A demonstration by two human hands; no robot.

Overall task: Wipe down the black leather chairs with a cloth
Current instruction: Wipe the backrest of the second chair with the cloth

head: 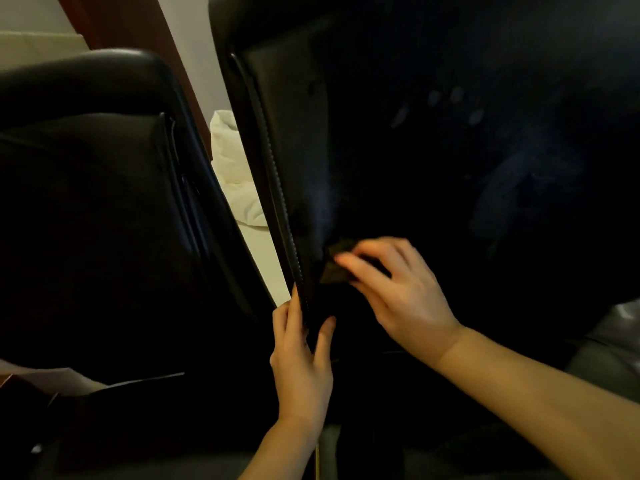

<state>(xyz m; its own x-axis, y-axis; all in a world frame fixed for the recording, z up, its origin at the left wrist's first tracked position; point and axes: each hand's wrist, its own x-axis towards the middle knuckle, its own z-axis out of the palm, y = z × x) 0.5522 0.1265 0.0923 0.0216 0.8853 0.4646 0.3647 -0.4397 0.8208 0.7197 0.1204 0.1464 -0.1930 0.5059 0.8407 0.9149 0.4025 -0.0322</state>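
Two black leather chairs fill the view. The nearer chair (433, 133) takes up the right half, with faint smears on its back. My left hand (301, 358) grips its stitched left edge (277, 188) low down, fingers behind it and thumb in front. My right hand (394, 285) holds a small dark cloth (337, 261) against the leather just right of that edge; the hand is blurred. The second chair (97, 202) stands to the left.
In the gap between the two chairs shows white bedding (232, 168) and a pale surface. A reddish wooden strip (145, 29) runs up the wall behind. White paper (52, 379) lies at the lower left. A grey floor (609, 355) shows at the right.
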